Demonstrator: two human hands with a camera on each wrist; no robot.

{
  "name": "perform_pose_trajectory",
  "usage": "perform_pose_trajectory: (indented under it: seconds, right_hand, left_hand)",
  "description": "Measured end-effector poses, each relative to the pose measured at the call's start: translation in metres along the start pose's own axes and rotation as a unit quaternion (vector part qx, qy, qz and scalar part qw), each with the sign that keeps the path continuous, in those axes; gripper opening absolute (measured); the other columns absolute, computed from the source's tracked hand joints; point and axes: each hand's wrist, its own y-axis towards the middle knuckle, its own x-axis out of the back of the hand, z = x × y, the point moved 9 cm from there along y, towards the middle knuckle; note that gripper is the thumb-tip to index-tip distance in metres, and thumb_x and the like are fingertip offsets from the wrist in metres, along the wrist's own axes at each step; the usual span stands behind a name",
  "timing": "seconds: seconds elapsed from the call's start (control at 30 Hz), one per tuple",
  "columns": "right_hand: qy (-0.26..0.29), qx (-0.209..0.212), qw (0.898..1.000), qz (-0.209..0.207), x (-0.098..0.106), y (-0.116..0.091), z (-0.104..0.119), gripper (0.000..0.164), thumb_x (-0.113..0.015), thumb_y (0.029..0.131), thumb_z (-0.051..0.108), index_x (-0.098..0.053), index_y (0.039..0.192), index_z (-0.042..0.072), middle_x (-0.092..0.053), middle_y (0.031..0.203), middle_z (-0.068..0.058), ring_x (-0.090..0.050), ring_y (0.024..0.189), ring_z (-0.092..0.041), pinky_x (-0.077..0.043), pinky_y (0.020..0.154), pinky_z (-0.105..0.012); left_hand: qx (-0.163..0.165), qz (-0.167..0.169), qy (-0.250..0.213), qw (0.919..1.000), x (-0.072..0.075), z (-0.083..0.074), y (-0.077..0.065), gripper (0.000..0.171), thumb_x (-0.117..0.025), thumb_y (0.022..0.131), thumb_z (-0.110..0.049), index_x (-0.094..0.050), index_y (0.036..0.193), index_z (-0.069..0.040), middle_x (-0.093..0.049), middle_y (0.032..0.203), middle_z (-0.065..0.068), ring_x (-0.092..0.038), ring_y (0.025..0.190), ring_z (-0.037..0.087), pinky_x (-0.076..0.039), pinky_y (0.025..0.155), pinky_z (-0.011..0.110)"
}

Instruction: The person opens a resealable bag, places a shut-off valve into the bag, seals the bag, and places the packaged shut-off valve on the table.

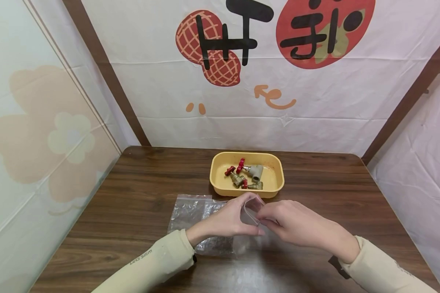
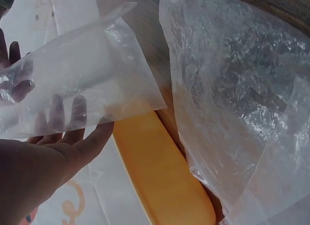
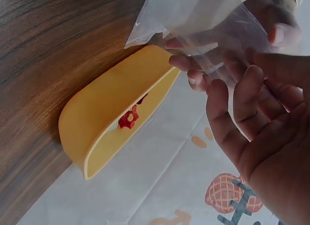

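Over the table's middle, my left hand (image 1: 223, 219) holds a clear plastic zip bag (image 2: 82, 65), its thumb and fingers spread around the bag's gaping mouth. My right hand (image 1: 300, 224) pinches the bag's edge at the opening, facing the left hand. In the right wrist view the bag (image 3: 203, 16) hangs thin and see-through, and I make out nothing in it. Just beyond both hands stands a yellow basin (image 1: 242, 193). Inside it lie a grey valve (image 1: 256, 172) and two brass valves, one (image 1: 238, 180) behind the other (image 1: 256, 186), all with red handwheels.
More clear plastic bags (image 1: 187, 211) lie flat and overlapping on the dark wooden table (image 1: 139, 203), partly under my left forearm. A printed white cloth (image 1: 161, 89) hangs behind the table, and further cloth walls stand at both sides.
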Motion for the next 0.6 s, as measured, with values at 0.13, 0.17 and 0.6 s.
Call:
perform_pose_trajectory:
  seconds: [0.13, 0.17, 0.6]
  right_hand:
    - [0.011, -0.025, 1.0, -0.002, 0.014, 0.002, -0.004, 0.038, -0.067, 0.082, -0.004, -0.075, 0.105, 0.025, -0.065, 0.094, 0.019, -0.049, 0.066, 0.002, -0.049, 0.065, -0.025]
    - [0.02, -0.034, 0.999, -0.008, 0.02, 0.003, -0.007, 0.041, -0.066, 0.08, -0.005, -0.076, 0.108, 0.023, -0.067, 0.097, 0.018, -0.05, 0.065, 0.002, -0.05, 0.065, -0.026]
    - [0.017, -0.199, 0.979, -0.034, 0.07, 0.042, -0.098, 0.024, -0.065, 0.095, 0.008, -0.072, 0.117, 0.002, -0.075, 0.098, -0.004, -0.07, 0.081, -0.017, -0.057, 0.072, -0.041]
  left_hand:
    - [0.009, 0.0, -0.002, 1.0, 0.001, 0.002, -0.001, 0.066, -0.091, 0.08, -0.033, -0.054, 0.133, -0.019, -0.064, 0.12, -0.008, -0.065, 0.106, 0.015, -0.053, 0.093, 0.031]
    - [0.012, 0.001, -0.004, 0.9999, 0.001, 0.002, -0.001, 0.067, -0.091, 0.08, -0.033, -0.053, 0.134, -0.018, -0.064, 0.12, -0.006, -0.066, 0.105, 0.016, -0.054, 0.092, 0.031]
    - [0.002, -0.002, -0.009, 1.0, -0.001, -0.006, -0.006, 0.065, -0.092, 0.079, -0.031, -0.055, 0.132, -0.02, -0.065, 0.125, 0.001, -0.065, 0.114, 0.02, -0.052, 0.099, 0.034]
